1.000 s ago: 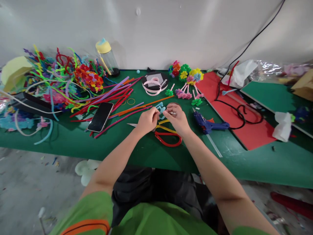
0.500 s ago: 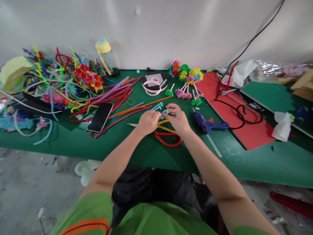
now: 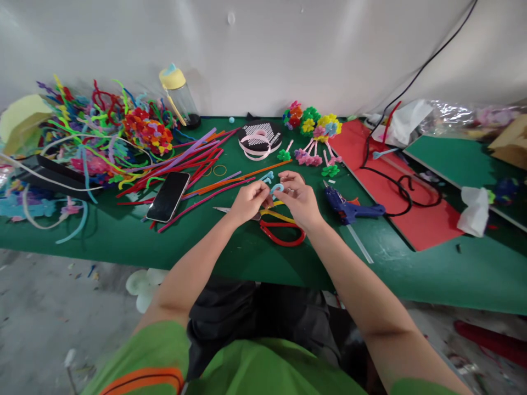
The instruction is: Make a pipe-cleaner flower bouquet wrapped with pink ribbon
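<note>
Between my two hands is a light blue pipe cleaner bent into a small loop. My right hand pinches it between thumb and fingers. From the other side my left hand closes its fingertips at the loop's left end. Under the hands lie scissors with red handles, their blades pointing left, and a yellow strip crosses near them. Just beyond my left hand rest more light blue bent pieces. A blue glue gun lies to the right of my right hand.
Loose pipe cleaners and a phone lie left, beside a tangled colourful heap. A bottle, a ribbon roll and fuzzy flowers stand behind. Red board and a black cable lie right.
My left hand has shifted slightly left and down, its fingers loosening a little around the blue loop, which now shows more. My right hand stays nearly in place.
</note>
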Action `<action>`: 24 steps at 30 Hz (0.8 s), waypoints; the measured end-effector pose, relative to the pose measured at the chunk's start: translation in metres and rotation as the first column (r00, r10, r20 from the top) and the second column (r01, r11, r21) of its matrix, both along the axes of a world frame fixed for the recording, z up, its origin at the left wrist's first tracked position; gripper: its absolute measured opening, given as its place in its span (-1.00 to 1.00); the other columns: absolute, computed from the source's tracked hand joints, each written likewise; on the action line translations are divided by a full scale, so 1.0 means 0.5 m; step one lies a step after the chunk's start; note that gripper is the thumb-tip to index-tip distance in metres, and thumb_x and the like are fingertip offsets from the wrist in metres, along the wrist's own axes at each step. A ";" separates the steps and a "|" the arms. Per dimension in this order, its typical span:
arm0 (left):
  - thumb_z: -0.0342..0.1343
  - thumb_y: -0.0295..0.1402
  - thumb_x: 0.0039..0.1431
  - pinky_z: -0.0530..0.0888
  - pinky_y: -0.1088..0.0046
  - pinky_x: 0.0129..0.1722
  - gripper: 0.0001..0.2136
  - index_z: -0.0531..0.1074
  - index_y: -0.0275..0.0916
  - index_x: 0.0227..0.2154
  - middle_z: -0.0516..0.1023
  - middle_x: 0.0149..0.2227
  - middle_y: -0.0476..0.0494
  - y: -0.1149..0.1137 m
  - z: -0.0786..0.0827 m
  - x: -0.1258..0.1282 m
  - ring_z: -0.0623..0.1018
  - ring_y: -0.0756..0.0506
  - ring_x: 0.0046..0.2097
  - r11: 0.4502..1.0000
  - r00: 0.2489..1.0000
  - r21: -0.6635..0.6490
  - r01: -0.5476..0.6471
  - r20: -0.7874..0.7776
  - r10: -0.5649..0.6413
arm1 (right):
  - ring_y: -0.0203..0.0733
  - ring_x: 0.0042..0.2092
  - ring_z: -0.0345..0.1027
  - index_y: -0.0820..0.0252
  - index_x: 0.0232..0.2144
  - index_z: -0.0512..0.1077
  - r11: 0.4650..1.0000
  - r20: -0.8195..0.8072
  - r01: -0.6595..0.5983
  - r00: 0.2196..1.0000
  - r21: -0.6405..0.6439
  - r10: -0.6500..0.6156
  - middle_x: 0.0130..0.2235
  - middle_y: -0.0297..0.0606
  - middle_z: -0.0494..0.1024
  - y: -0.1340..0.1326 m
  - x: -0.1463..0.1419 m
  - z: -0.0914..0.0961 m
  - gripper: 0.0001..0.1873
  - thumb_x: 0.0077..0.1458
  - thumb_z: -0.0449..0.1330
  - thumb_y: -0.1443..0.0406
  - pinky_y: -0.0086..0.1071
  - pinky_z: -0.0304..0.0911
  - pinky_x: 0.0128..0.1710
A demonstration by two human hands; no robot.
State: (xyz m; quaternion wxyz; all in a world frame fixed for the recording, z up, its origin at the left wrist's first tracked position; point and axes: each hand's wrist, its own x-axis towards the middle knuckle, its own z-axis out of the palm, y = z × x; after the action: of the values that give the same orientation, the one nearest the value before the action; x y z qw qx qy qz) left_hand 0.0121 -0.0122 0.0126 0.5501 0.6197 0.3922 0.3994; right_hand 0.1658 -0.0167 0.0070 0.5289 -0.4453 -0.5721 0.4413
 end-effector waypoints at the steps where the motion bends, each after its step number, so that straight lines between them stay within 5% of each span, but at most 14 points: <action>1: 0.04 -0.11 0.12 0.39 0.51 -0.44 -0.70 0.27 -0.27 -0.49 0.47 -0.55 -0.03 0.002 -0.001 0.000 0.45 0.05 -0.51 0.999 0.998 -0.044 0.021 0.052 -0.019 | -0.17 -0.06 0.26 0.11 -0.52 0.49 1.000 0.002 -0.007 1.000 0.004 0.007 -0.07 -0.26 0.33 -0.001 0.000 0.001 -0.92 -0.12 0.29 0.24 -0.20 0.27 -0.06; 11: 0.11 -0.29 0.08 0.29 0.53 -0.55 -0.79 0.26 -0.28 -0.53 0.40 -0.64 0.00 0.004 -0.008 -0.006 0.38 0.09 -0.59 0.901 0.929 -0.348 0.260 0.346 -0.135 | -0.12 0.00 0.24 0.06 -0.53 0.49 0.994 0.006 -0.110 0.994 0.026 0.110 -0.08 -0.25 0.33 -0.007 -0.001 0.018 -0.80 -0.10 0.29 0.09 -0.17 0.24 0.01; 15: 0.14 -0.26 0.04 0.29 0.52 -0.54 -0.77 0.23 -0.26 -0.53 0.37 -0.64 0.02 0.002 -0.006 -0.003 0.38 0.07 -0.57 0.887 0.924 -0.363 0.285 0.351 -0.153 | -0.14 -0.01 0.26 0.08 -0.54 0.47 0.988 0.024 -0.150 0.988 0.021 0.150 -0.08 -0.25 0.32 -0.007 -0.001 0.018 -0.76 -0.08 0.26 0.06 -0.19 0.26 -0.01; 21: 0.03 -0.17 0.14 0.34 0.52 -0.45 -0.74 0.22 -0.25 -0.51 0.39 -0.58 0.02 0.004 -0.007 0.002 0.39 0.08 -0.53 0.993 0.995 -0.064 -0.095 0.031 0.097 | -0.13 -0.06 0.28 0.12 -0.46 0.44 0.996 0.073 0.082 0.994 -0.040 -0.079 -0.14 -0.21 0.33 -0.001 -0.001 0.008 -0.79 -0.07 0.24 0.11 -0.24 0.32 -0.19; 24: -0.07 -0.27 0.21 0.34 0.48 -0.38 -0.80 0.23 -0.23 -0.48 0.44 -0.52 -0.03 -0.001 -0.009 0.001 0.43 0.03 -0.47 0.920 0.932 0.317 -0.229 -0.201 0.301 | -0.13 -0.09 0.29 0.14 -0.49 0.44 0.989 0.083 0.134 0.988 -0.064 -0.128 -0.16 -0.20 0.33 0.003 -0.002 0.003 -0.77 -0.10 0.26 0.10 -0.25 0.32 -0.23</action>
State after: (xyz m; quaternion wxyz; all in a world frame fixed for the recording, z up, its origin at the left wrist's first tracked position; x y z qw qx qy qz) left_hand 0.0123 -0.0128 0.0079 0.3414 0.6784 0.4759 0.4435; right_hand 0.1648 -0.0150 0.0084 0.5180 -0.5172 -0.5461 0.4074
